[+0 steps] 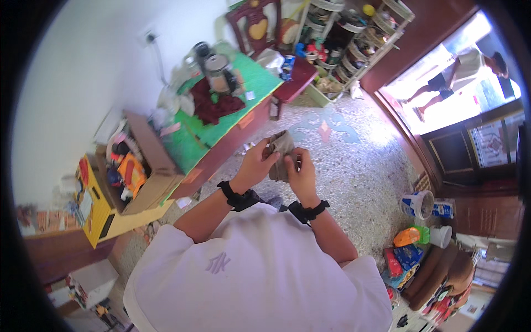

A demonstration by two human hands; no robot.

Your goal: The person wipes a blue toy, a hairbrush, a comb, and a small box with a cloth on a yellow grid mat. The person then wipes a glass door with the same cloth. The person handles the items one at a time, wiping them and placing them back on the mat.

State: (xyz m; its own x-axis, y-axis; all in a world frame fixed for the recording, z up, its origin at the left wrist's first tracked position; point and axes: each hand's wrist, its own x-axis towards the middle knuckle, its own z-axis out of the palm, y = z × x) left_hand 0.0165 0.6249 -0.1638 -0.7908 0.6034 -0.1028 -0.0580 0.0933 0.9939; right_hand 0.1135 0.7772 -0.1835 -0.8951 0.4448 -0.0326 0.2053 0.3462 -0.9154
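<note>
Both hands are held out in front of my chest, above the speckled floor (332,178). Between them is a folded or rolled bundle of grey-brown cloth (283,142). My left hand (255,165) grips its left side, thumb across the near face. From the right, my right hand (302,176) pinches the bundle between thumb and fingers. The cloth's underside is hidden. Each wrist wears a black strap. Beyond my left hand stands a table with a green cover (257,79), bearing a crumpled dark red cloth (207,103) and a jug-like appliance (218,68).
An open cardboard box (145,120) of mixed items stands left. A dark red chair (296,79) and a loaded shelf rack (352,50) are ahead. A person (464,74) bends outside the doorway. Buckets (417,204) and a brown sofa (439,274) are right.
</note>
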